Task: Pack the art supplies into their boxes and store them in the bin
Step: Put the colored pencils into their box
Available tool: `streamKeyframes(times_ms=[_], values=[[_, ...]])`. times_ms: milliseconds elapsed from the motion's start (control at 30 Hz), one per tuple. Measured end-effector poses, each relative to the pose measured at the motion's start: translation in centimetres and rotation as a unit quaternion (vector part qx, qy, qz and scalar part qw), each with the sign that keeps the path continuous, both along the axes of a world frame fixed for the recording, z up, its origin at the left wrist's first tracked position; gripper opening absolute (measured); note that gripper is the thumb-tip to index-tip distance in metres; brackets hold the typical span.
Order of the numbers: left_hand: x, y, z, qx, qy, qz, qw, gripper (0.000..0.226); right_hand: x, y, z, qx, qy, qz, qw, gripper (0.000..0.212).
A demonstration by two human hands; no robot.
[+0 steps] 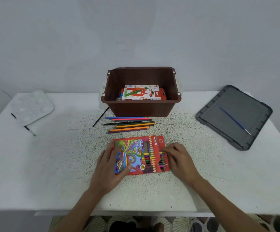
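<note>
Box [136, 156] on tabletop [60, 164], before bin [141, 108]. Left hand [110, 164] flat, pinning box. Right hand [179, 158] at open end; pinch unclear. Keep box pinned; feed loose pencils [129, 124] level, few together.

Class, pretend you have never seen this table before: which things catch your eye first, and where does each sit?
The bright red colour pencil box lies at the near middle of the table, with the left hand on its left end and the right hand at its right end. Just beyond it lies a row of loose coloured pencils, and behind those stands the brown bin with an oil pastels box inside.
</note>
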State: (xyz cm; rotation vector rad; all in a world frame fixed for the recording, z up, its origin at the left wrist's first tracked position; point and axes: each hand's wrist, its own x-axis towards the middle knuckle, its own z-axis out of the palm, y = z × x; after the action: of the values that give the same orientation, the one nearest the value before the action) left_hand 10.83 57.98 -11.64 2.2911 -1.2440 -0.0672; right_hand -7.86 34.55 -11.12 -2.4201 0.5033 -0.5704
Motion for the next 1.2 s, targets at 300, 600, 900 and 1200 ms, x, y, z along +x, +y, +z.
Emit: streamKeyframes(times_ms=[300,600,900,1200], values=[[3.3,-1.5,0.4,-0.061,-0.023,0.096,0.993,0.042,0.2,0.3,0.3,-0.022,-0.008,-0.012,1.0,0.036],[7.6,-4.2,2.8,0.126,-0.191,0.032,0.973,0.041,0.4,0.7,0.1,-0.035,0.008,-0.016,0.999,0.036],[8.4,-4.8,3.4,0.145,-0.235,0.011,0.961,0.039,0.4,0.5,-0.1,-0.039,0.015,-0.021,0.999,0.029],[8.2,-4.5,3.9,0.137,-0.232,0.001,0.963,0.045,0.3,0.7,0.2,-0.013,-0.001,-0.025,1.0,0.029]])
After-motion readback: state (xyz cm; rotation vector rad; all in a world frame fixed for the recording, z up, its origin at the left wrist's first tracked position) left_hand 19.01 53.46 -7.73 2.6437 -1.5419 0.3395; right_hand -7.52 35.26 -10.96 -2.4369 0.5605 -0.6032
